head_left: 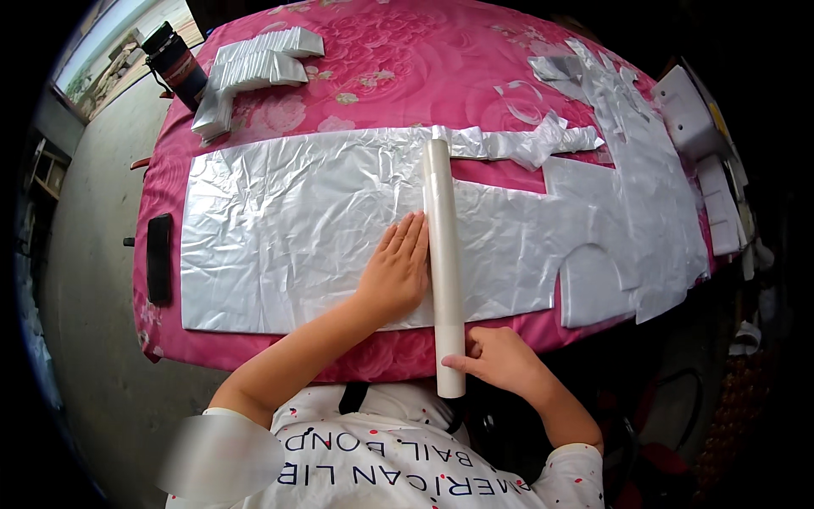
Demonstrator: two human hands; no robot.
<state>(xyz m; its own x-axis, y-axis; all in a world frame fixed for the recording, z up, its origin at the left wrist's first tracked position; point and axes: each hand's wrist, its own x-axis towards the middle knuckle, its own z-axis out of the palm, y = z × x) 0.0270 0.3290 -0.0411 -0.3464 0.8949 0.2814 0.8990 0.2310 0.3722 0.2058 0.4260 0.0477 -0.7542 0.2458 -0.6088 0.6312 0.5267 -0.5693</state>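
Note:
A long whitish roll (443, 263), which looks like plastic film, lies lengthwise across a stack of shiny, wrinkled plastic bags (254, 229). Its near end sticks out past the table's front edge. My left hand (397, 270) rests flat on the plastic with fingers stretched forward, its fingertips beside the roll's left side. At the near end, my right hand (494, 360) has its thumb laid over the roll and the fingers curled at the right side; the fingertips are partly hidden. To the right of the roll, the plastic continues into cut-out, handled bag shapes (593, 284).
A pink flowered cloth (373, 68) covers the table. Folded plastic strips (263, 64) sit at the far left beside a dark bottle (176, 68). A black oblong object (159, 259) lies at the left edge. White containers (688, 110) stand along the right edge.

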